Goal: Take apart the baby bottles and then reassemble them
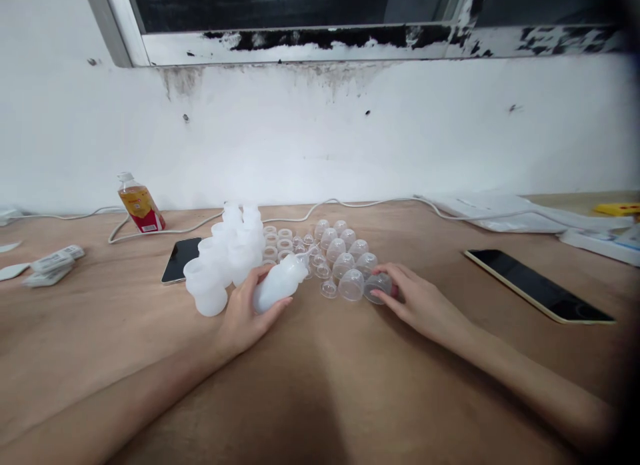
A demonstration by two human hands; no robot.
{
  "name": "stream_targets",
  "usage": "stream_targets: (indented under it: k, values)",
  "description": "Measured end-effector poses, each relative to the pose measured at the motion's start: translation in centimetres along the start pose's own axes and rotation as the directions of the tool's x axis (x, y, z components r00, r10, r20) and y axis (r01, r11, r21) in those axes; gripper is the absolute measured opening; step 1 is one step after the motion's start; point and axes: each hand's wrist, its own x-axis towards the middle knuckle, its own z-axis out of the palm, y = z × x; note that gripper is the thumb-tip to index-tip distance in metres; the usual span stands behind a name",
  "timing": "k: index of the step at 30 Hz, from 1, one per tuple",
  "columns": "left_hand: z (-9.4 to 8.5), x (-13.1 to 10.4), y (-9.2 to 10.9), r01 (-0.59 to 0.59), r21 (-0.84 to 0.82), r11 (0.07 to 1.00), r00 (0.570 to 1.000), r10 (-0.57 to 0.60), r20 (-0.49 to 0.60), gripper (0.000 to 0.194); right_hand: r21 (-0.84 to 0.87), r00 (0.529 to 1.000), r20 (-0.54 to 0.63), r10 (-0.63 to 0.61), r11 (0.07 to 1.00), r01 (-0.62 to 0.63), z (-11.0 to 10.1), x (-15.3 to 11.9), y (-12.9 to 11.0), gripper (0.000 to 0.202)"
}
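Observation:
A white translucent bottle (280, 283) with a clear nipple at its top lies tilted in my left hand (253, 310), its top pointing up and right. The fingers of my right hand (407, 293) are around a clear dome cap (379, 288) at the near right corner of the rows of caps. More clear caps (351, 285) stand beside it. Small clear nipples (329, 289) and white rings (271, 253) are set out between the caps and the bottles. Several white bottle bodies (209, 291) stand left of my left hand.
A dark phone (182, 259) lies behind the bottles at left, another phone (535, 285) at right. A drink bottle (141, 205) stands near the wall. A white cable (320, 203) crosses the table's back. Packets (50, 265) lie far left, plastic bags (495, 213) back right.

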Motion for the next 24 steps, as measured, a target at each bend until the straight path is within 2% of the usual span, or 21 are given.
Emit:
stream_targets:
  k: [2,4,6,7,9,11,14,17,20,24]
  values:
    - [-0.1,0.0,0.2,0.006,-0.028,1.0,1.0,-0.006,0.001,0.042,0.035,1.0,0.005,0.03,0.999,-0.03,-0.5,0.2,0.0,0.024]
    - [-0.2,0.1,0.3,0.009,-0.057,0.998,1.0,-0.008,0.019,0.04,0.124,0.992,-0.08,0.102,0.988,-0.092,-1.6,0.7,-0.4,0.027]
    - [-0.2,0.3,0.4,0.018,-0.077,0.997,0.999,-0.015,0.032,0.038,0.299,0.964,-0.203,0.171,0.948,-0.105,-2.8,1.7,-1.5,0.031]
    - [-0.2,0.3,0.4,0.022,-0.086,0.996,0.999,-0.02,0.027,0.038,0.409,0.956,-0.232,0.179,0.91,-0.071,-3.3,2.4,-2.3,0.032]
    - [-0.1,0.4,0.2,0.029,-0.103,0.994,1.0,-0.028,0.008,0.036,0.599,0.967,-0.198,0.16,0.801,-0.01,-3.8,3.8,-4.3,0.033]
    - [0.0,0.4,0.1,0.031,-0.115,0.993,0.999,-0.032,-0.006,0.035,0.725,0.984,-0.123,0.132,0.689,-0.002,-3.5,5.0,-6.2,0.033]
    - [0.1,0.4,-0.1,0.031,-0.124,0.992,0.999,-0.033,-0.008,0.034,0.893,0.996,-0.028,0.082,0.449,-0.012,-1.8,6.3,-8.0,0.03]
    - [0.0,0.4,-0.1,0.038,-0.128,0.991,0.999,-0.038,0.003,0.035,0.975,0.995,0.04,0.097,0.213,-0.06,0.3,6.7,-8.1,0.029]
    - [-0.1,0.5,-0.1,0.046,-0.115,0.992,0.999,-0.044,0.016,0.036,0.987,0.991,0.074,0.114,0.131,-0.088,1.6,6.6,-7.3,0.028]
    - [-0.1,0.5,0.0,0.056,-0.085,0.995,0.998,-0.055,0.013,0.035,0.988,0.989,0.085,0.121,0.118,-0.099,1.6,6.5,-6.8,0.027]
